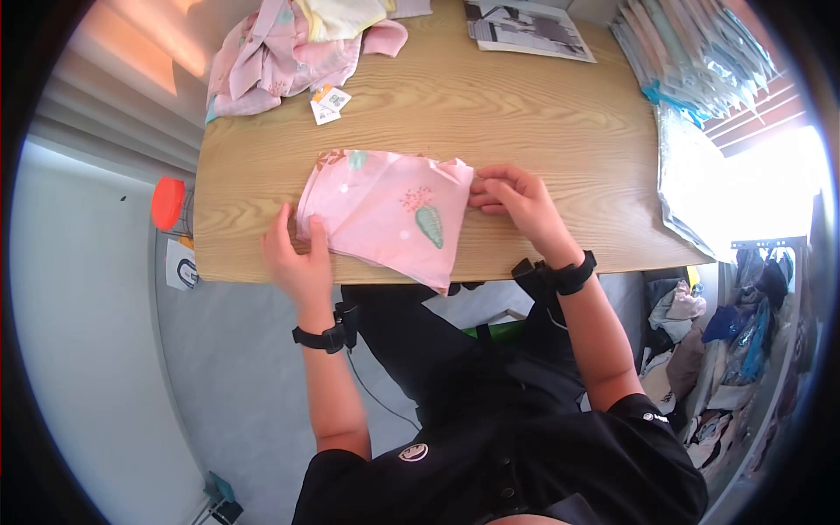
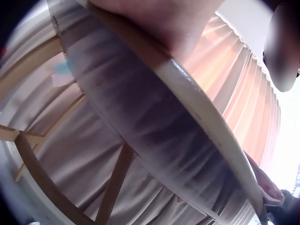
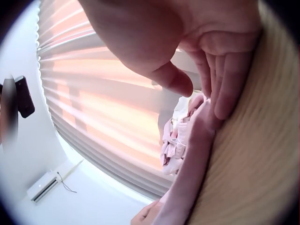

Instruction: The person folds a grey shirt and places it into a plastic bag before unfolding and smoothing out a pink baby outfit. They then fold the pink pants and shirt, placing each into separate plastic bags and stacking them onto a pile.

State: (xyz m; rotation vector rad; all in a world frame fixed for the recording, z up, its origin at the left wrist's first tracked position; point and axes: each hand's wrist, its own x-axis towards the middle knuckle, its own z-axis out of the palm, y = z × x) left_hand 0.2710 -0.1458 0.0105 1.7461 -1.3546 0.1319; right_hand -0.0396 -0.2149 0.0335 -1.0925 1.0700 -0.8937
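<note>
A folded pink cloth point(image 1: 385, 210) with a green leaf print lies on the wooden table point(image 1: 525, 105), its lower corner reaching past the front edge. At its left side rests my left hand point(image 1: 300, 262), fingers spread, thumb tip on the cloth. My right hand point(image 1: 523, 206) is at the opposite side, fingertips against the edge. From the right wrist, the fingers point(image 3: 229, 89) extend nearly straight along the pink edge, with the thumb point(image 3: 173, 79) apart from them. The left wrist view shows mostly the table edge point(image 2: 201, 112); the left fingers are hidden there.
At the back left lies a heap of pink garments point(image 1: 280, 61) with white paper tags point(image 1: 330, 103). A printed picture sheet point(image 1: 529, 31) is at the back. Stacked plastic-bagged packs point(image 1: 691, 57) stand at the right. Curtains point(image 3: 103, 89) hang beyond the table's left side.
</note>
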